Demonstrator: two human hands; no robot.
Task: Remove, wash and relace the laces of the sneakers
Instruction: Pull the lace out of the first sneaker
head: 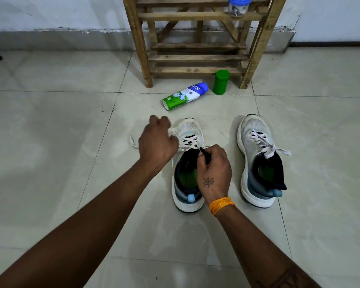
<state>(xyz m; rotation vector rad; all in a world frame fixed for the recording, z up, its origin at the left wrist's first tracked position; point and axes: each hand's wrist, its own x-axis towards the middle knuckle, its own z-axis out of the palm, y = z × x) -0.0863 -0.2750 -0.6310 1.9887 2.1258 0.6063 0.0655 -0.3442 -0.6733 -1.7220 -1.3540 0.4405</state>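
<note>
Two white and blue sneakers stand on the tiled floor, toes pointing away from me. The left sneaker (pixel 190 129) has its white lace (pixel 188 141) untied and partly crossed through the eyelets. My left hand (pixel 157 140) grips one end of that lace at the shoe's left side; a loose tail (pixel 133 141) trails on the floor left of it. My right hand (pixel 213 171) pinches the lace at the top of the black tongue. The right sneaker (pixel 258 161) stands apart with its lace (pixel 264 143) still threaded and tied.
A wooden rack (pixel 195 57) stands against the wall ahead. In front of it lie a blue and green powder bottle (pixel 185 96) on its side and an upright green container (pixel 221 82). A blue-lidded jar (pixel 238 6) sits on the rack.
</note>
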